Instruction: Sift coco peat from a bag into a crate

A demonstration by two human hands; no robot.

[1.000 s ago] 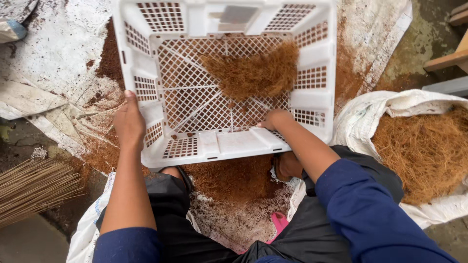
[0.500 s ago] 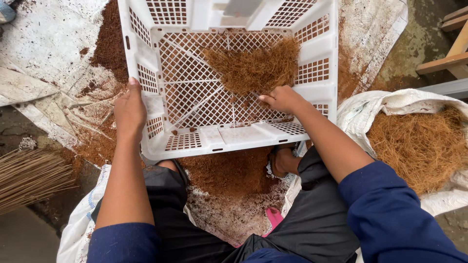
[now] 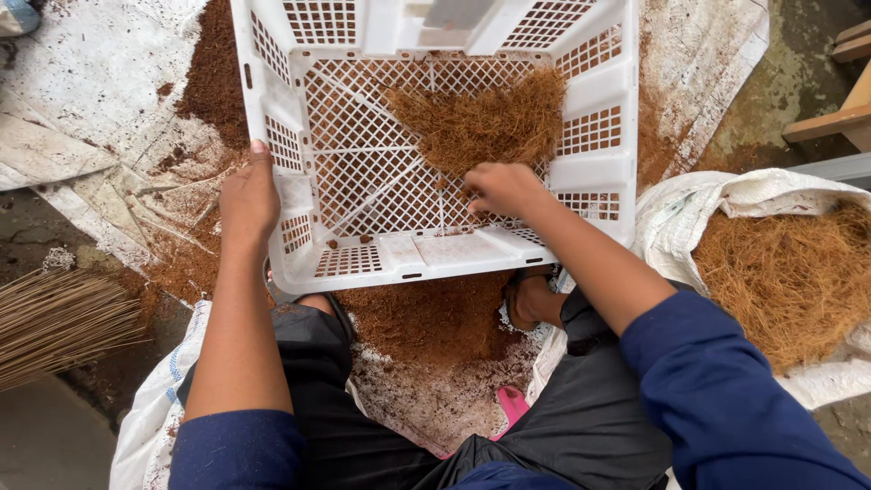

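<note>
A white plastic lattice crate (image 3: 599,100) lies in front of me, tilted towards me. A clump of brown coconut fibre (image 3: 481,122) rests inside it at the right. My left hand (image 3: 248,201) grips the crate's left wall near the front corner. My right hand (image 3: 501,189) is inside the crate at the near edge of the fibre clump, fingers curled over the mesh floor; whether it holds fibre cannot be told. Fine brown dust (image 3: 426,318) lies heaped below the crate between my knees.
A white sack (image 3: 689,195) full of brown fibre (image 3: 789,272) lies open at the right. A bundle of thin broom sticks (image 3: 54,318) is at the left. White sheeting (image 3: 82,82) with brown dust covers the ground behind. Wooden pieces (image 3: 839,113) stand at the far right.
My right hand moved from the crate's front rim into the crate, up to the fibre clump. The crate shifted slightly nearer. My left hand kept its grip on the left wall.
</note>
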